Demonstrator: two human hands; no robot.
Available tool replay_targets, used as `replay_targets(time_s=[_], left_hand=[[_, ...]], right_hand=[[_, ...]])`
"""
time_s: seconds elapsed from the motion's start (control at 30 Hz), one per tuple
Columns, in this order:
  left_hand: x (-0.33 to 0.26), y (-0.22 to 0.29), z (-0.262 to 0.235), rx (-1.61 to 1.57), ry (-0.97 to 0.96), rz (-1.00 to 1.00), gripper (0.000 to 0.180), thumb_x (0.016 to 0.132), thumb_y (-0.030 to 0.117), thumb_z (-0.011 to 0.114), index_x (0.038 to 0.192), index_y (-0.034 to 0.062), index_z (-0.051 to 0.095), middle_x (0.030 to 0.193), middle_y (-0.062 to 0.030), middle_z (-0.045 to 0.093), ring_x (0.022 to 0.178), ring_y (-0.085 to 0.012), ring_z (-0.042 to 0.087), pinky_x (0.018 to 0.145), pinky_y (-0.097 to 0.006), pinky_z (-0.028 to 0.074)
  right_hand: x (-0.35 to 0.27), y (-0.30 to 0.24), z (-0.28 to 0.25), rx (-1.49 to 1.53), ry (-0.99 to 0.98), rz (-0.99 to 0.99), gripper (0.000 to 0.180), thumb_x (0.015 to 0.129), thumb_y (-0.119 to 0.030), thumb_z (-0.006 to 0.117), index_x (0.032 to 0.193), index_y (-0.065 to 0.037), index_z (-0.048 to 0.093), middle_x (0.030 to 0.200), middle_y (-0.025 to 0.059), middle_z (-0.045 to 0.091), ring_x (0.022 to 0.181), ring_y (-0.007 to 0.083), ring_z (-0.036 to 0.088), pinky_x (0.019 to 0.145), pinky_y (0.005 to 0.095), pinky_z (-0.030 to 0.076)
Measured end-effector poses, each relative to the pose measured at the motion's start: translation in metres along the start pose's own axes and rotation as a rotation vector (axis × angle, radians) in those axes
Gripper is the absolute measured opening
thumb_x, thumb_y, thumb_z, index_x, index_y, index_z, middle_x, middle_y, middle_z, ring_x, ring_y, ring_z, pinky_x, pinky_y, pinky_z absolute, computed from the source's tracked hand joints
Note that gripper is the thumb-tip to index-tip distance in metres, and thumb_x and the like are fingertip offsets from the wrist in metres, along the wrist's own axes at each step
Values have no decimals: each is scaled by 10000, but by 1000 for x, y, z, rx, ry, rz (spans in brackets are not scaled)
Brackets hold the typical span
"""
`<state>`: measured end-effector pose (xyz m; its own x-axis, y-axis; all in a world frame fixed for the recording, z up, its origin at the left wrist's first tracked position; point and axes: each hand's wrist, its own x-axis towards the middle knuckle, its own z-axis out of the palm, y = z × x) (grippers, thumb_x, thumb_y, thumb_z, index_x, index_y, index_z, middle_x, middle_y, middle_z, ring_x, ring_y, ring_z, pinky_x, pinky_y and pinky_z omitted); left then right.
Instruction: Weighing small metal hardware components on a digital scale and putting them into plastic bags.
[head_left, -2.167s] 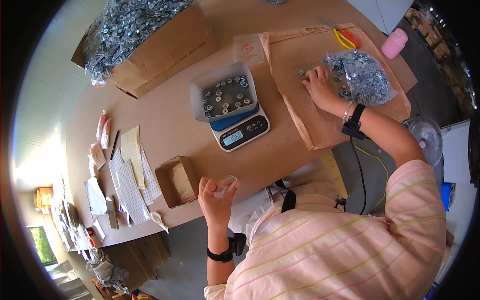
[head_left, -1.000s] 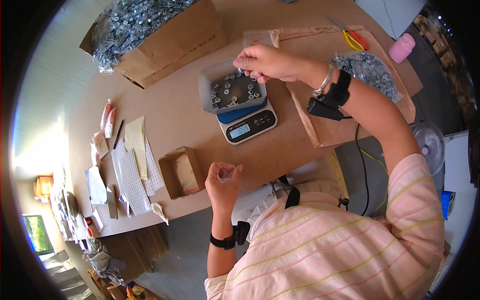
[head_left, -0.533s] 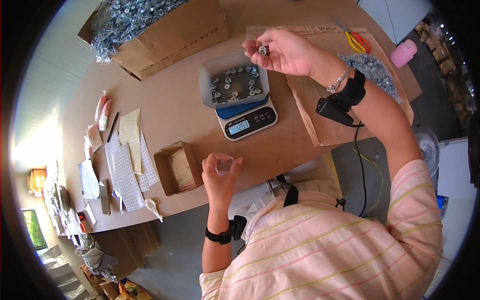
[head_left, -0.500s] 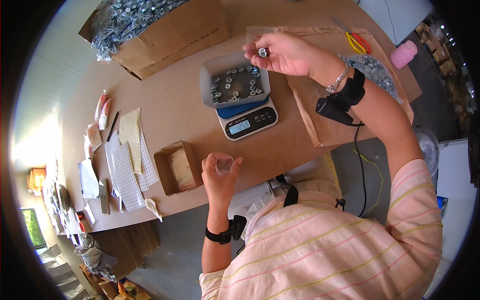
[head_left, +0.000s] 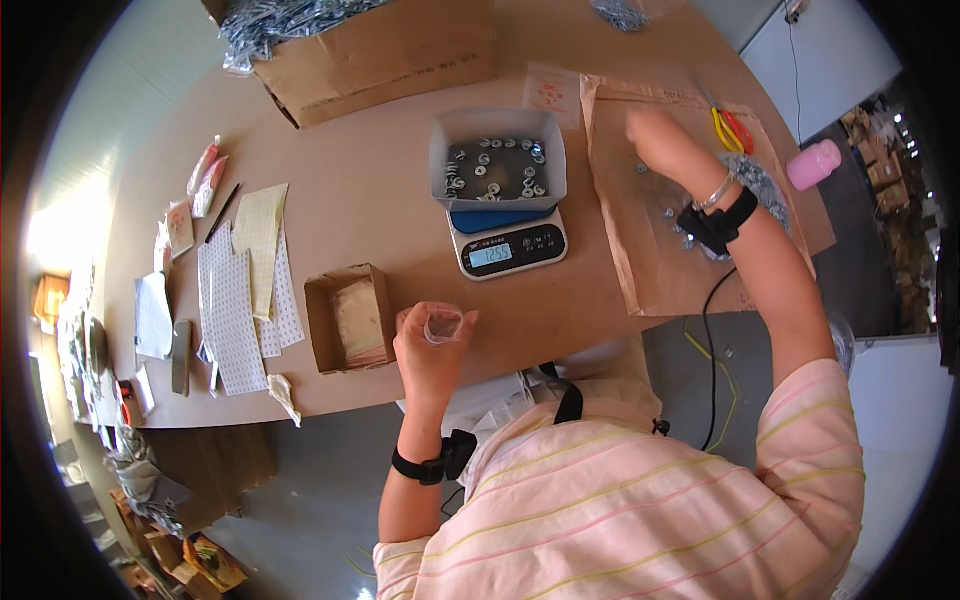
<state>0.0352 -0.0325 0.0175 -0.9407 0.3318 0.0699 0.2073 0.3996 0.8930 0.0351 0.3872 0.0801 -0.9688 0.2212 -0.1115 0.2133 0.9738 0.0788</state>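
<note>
In my left hand (head_left: 428, 365) is a small clear plastic bag (head_left: 441, 326), its round mouth held wide by my curled fingers and thumb. My right hand (head_left: 660, 140) is smeared by motion above a brown paper sheet (head_left: 625, 235), and its fingers cannot be made out. Close to that wrist lies a heap of small metal parts (head_left: 762, 190), with a few loose pieces around it. A grey plastic tray (head_left: 500, 200) of ring-shaped metal pieces (head_left: 480, 171) sits on a digital scale (head_left: 520, 254) between my hands.
Left of the bag stands a small open carton (head_left: 325, 335) with papers inside. Perforated sheets (head_left: 235, 325) lie farther left. A big cardboard box (head_left: 390, 75) full of metal parts is at the back. Yellow-and-red-handled pliers (head_left: 733, 130) and a pink bottle (head_left: 813, 165) are at right.
My right hand has gone from above the tray to the brown sheet at right; the metal ring seen in its fingers no longer shows. My left hand still holds the bag.
</note>
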Motion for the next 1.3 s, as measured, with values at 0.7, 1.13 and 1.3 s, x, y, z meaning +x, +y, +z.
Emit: replay_targets(time_s=[0.7, 1.13, 1.3], left_hand=[[31, -9, 10, -34, 109, -102, 282, 724, 197, 844, 838, 15, 661, 795, -68, 687, 731, -188, 633, 698, -324, 513], [40, 6, 9, -93, -76, -182, 309, 706, 214, 819, 876, 4, 668, 738, -79, 691, 700, -194, 660, 681, -325, 523], [38, -11, 16, -72, -42, -170, 308, 716, 199, 801, 918, 4, 672, 758, -95, 706, 724, -227, 696, 704, -335, 532]], right_hand=[[-27, -160, -27, 1423, 335, -150, 644, 1001, -258, 513, 1529, 6, 257, 1387, 154, 471, 1190, 216, 489, 1038, 375, 382], [-78, -202, -51, 750, 580, -565, 813, 936, -401, 660, 1518, 28, 288, 1151, 184, 446, 1025, 288, 423, 948, 399, 360], [-90, -206, -50, 602, 639, -702, 857, 879, -431, 717, 1525, -32, 320, 1163, 196, 427, 1011, 306, 415, 895, 414, 384]])
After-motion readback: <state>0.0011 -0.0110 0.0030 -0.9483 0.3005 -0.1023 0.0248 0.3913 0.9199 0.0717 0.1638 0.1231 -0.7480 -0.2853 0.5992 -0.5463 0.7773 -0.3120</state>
